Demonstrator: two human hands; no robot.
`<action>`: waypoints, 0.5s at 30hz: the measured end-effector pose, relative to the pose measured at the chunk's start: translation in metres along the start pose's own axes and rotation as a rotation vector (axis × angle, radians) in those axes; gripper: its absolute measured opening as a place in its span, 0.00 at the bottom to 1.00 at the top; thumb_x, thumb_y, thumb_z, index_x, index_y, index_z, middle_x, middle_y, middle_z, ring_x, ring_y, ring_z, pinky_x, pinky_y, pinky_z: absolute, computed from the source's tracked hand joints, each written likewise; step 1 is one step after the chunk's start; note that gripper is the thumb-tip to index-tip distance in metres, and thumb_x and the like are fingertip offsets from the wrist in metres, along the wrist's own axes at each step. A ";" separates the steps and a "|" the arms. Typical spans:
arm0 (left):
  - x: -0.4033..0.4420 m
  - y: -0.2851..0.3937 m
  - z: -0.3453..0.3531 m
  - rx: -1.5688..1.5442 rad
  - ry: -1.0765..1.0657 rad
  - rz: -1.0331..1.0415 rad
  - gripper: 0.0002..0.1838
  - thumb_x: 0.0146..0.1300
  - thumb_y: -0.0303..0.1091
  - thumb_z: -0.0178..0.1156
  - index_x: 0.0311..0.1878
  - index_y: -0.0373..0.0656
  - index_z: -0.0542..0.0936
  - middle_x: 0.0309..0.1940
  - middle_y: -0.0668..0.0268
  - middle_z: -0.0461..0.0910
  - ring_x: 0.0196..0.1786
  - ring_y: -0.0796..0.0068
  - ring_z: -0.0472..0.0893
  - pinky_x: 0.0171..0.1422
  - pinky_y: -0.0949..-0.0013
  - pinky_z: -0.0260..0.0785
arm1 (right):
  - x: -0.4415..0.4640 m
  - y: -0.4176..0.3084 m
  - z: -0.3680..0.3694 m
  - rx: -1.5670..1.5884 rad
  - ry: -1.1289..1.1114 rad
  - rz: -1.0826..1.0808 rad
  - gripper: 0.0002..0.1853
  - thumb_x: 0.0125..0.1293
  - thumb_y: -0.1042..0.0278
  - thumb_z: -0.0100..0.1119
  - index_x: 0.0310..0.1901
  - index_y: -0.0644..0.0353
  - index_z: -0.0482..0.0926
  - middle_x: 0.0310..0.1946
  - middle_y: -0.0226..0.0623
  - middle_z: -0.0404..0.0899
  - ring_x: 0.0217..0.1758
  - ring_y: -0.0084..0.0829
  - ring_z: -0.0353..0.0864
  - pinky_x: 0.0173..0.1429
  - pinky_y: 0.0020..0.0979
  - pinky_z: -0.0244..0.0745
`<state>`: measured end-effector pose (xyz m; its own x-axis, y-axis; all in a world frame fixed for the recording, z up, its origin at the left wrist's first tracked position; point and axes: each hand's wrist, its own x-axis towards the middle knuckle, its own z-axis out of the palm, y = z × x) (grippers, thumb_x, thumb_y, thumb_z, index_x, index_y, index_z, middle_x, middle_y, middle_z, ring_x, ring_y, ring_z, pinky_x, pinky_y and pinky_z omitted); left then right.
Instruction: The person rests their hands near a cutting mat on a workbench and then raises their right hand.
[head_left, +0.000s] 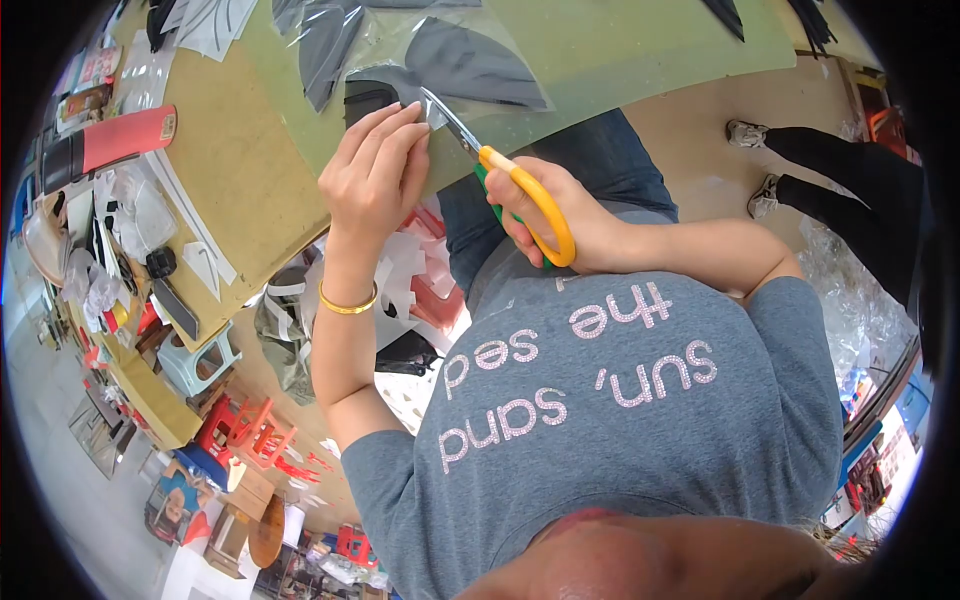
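Observation:
My right hand (545,215) is closed around scissors (540,205) with yellow and green handles. Their blades point up and left, with the tips beside the fingertips of my left hand (375,165). That hand's fingers are bent and pressed together at the table edge, next to a black curved piece (370,95). A small whitish scrap (435,115) shows between the fingertips and the blades; exactly what the left fingers pinch is hidden. Just beyond lie dark grey cut pieces (470,65) under clear plastic film (385,40).
A green mat (610,60) covers part of the table (235,130). Toward the left are a red and black case (120,140), a phone (175,308) and plastic bags (140,215). A light blue stool (200,360) stands below. Another person's legs (840,190) are at the right.

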<state>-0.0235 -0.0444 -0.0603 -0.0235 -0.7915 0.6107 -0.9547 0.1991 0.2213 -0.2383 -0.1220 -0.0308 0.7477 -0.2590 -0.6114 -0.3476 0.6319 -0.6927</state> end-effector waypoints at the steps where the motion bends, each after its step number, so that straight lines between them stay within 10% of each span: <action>1: 0.000 0.000 0.000 -0.002 -0.001 -0.002 0.06 0.56 0.24 0.70 0.38 0.42 0.85 0.43 0.65 0.89 0.47 0.63 0.88 0.49 0.67 0.82 | -0.001 -0.001 0.000 -0.001 0.004 -0.002 0.27 0.77 0.40 0.55 0.45 0.63 0.71 0.21 0.29 0.70 0.17 0.18 0.69 0.18 0.23 0.66; 15: 0.000 0.000 -0.005 -0.003 -0.027 -0.034 0.07 0.56 0.26 0.71 0.38 0.44 0.85 0.42 0.67 0.89 0.49 0.63 0.88 0.50 0.66 0.82 | -0.013 -0.025 -0.035 -0.181 -0.116 0.118 0.25 0.72 0.43 0.63 0.46 0.62 0.75 0.21 0.27 0.73 0.19 0.17 0.73 0.23 0.21 0.70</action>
<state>-0.0220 -0.0415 -0.0559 0.0012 -0.8132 0.5820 -0.9542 0.1731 0.2439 -0.2588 -0.1603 -0.0189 0.7521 -0.0990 -0.6516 -0.5242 0.5093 -0.6825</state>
